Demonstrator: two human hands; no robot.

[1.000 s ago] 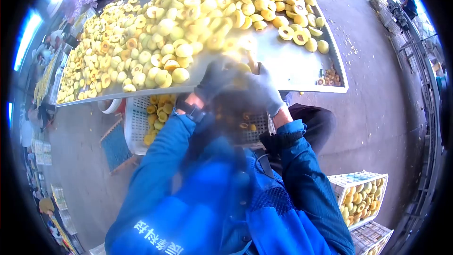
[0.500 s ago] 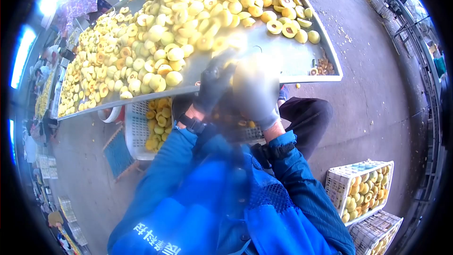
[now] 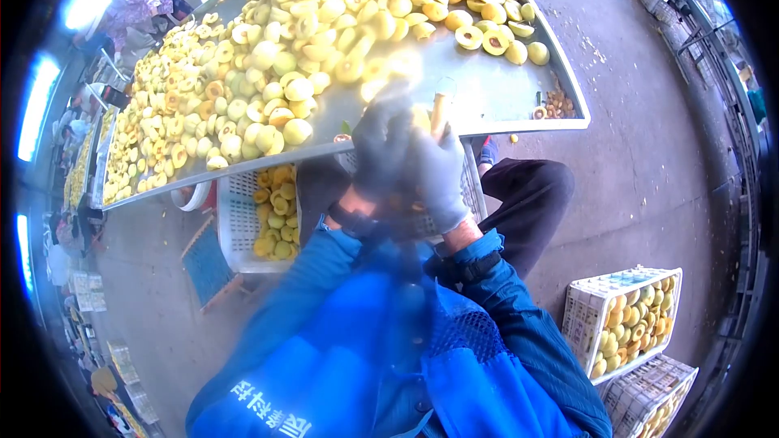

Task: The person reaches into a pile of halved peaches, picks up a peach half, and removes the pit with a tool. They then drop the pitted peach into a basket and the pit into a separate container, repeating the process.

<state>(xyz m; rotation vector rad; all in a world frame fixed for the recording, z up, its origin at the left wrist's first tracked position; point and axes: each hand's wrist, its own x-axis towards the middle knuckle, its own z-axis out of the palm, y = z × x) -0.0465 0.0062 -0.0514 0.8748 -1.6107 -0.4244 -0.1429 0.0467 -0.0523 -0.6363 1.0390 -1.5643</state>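
Note:
My left hand point(image 3: 381, 142), in a dark glove, is curled at the near edge of the metal table, blurred by lens haze. A yellow peach half point(image 3: 421, 118) shows at its fingers, between my two hands. My right hand point(image 3: 441, 174), in a grey glove, is closed round a pitting tool point(image 3: 440, 113) with a pale wooden handle; a thin wire loop seems to rise from its top. A large heap of halved yellow peaches point(image 3: 300, 40) covers much of the table, several with brown centres showing.
The metal table point(image 3: 519, 125) has a raised rim, with brown pits point(image 3: 558, 104) in its right corner. Below stands a white crate point(image 3: 237, 227) of peach halves beside a blue-topped stool point(image 3: 207, 268). Filled crates point(image 3: 580, 320) are stacked at right. Another person point(image 3: 142, 4) is at far left.
My hands have drawn closer together, the right turning so that the wooden handle now shows upright. The left wrist has shifted slightly right and down. The heap looks the same.

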